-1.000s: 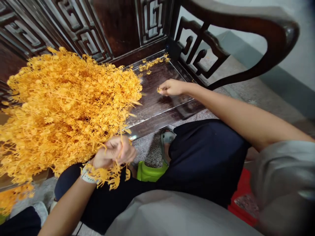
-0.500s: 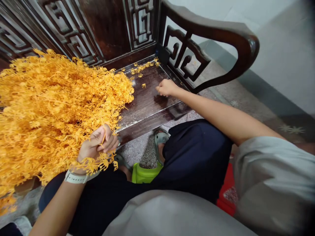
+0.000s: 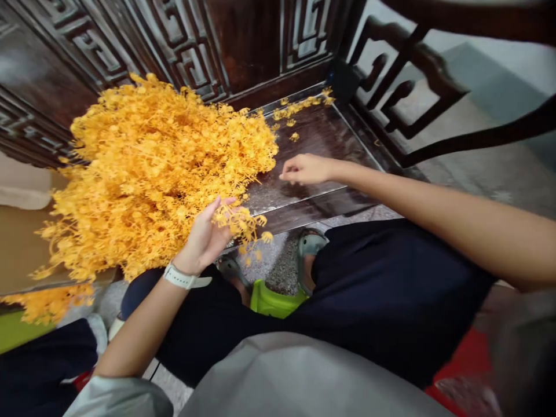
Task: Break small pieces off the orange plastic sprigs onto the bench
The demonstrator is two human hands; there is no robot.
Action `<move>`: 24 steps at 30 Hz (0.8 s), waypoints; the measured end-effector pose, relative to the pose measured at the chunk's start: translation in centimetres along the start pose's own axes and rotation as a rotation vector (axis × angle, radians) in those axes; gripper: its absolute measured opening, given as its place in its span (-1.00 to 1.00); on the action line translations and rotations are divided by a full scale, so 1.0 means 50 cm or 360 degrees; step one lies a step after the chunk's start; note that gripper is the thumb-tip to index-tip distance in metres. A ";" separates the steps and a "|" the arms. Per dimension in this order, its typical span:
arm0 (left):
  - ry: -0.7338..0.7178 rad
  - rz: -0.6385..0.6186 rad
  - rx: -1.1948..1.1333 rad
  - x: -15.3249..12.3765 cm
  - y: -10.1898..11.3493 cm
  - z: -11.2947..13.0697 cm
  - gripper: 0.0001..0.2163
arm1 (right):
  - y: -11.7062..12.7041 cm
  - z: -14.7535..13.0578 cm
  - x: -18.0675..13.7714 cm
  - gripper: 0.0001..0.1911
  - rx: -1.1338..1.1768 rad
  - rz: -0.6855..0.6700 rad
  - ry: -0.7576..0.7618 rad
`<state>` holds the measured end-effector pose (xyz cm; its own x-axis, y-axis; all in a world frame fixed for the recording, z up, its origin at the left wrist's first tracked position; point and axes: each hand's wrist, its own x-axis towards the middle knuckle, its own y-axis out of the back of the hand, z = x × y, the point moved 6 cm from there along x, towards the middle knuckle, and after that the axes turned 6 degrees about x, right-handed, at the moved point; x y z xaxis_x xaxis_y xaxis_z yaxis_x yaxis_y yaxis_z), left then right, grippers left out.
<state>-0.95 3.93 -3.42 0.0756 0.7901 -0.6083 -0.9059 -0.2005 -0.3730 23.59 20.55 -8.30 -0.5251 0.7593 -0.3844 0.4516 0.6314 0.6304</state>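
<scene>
A bushy heap of orange-yellow artificial flowers (image 3: 165, 168) lies over the left of a dark wooden bench. My left hand (image 3: 206, 237), palm turned up in front of the heap, has its fingers loosely round a sprig of artificial flowers (image 3: 241, 223). The sprig's blurred ends dangle past the fingers. My right hand (image 3: 306, 169) hovers over the bench seat (image 3: 321, 139), just right of the heap. Its fingers are loosely bent and somewhat apart, and nothing shows in them. Several loose flower heads (image 3: 299, 108) lie in a row along the back of the seat.
A carved backrest (image 3: 252, 43) and a curved armrest (image 3: 486, 145) bound the bench. Between my feet sits a bright green plastic stool (image 3: 278, 301). A cardboard box (image 3: 21, 249) stands at the left, above more orange flowers (image 3: 56, 302). Another person's dark-clad leg (image 3: 43, 370) shows lower left.
The view has swung left. My left hand has turned palm up and loosened from a pinch, its sprig now out past the fingers. My right hand has moved closer to the heap and uncurled somewhat.
</scene>
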 end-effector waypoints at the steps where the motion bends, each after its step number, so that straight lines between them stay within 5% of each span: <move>1: -0.0056 -0.0002 -0.0007 0.001 -0.002 0.004 -0.72 | -0.019 -0.046 -0.014 -0.67 0.0144 -0.0125 0.0130; 4: -0.0226 -0.0037 -0.0004 0.006 -0.007 0.013 -0.72 | -0.057 -0.176 -0.067 -0.51 0.0423 -0.0318 0.0486; 8: -0.0365 -0.0102 0.0006 0.012 -0.009 0.017 -0.79 | -0.070 -0.263 -0.099 -0.60 0.0357 -0.0165 0.0770; 13: -0.0330 -0.0293 0.0159 0.009 -0.013 0.013 -0.63 | -0.067 -0.237 -0.060 -0.64 0.0740 -0.0126 0.0655; 17: -0.0368 -0.0326 0.0418 -0.002 -0.015 0.021 -0.75 | -0.043 -0.194 -0.036 -0.57 0.1151 -0.0022 0.0432; 24: -0.0463 -0.0237 0.0165 0.007 -0.008 0.033 -0.81 | -0.024 -0.153 -0.033 -0.50 0.1309 -0.0135 0.0305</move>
<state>-1.25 5.24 -2.30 0.1017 0.9414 -0.3215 -0.9326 -0.0223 -0.3602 18.38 17.33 -3.27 -0.6605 0.7112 -0.2408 0.7470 0.6547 -0.1153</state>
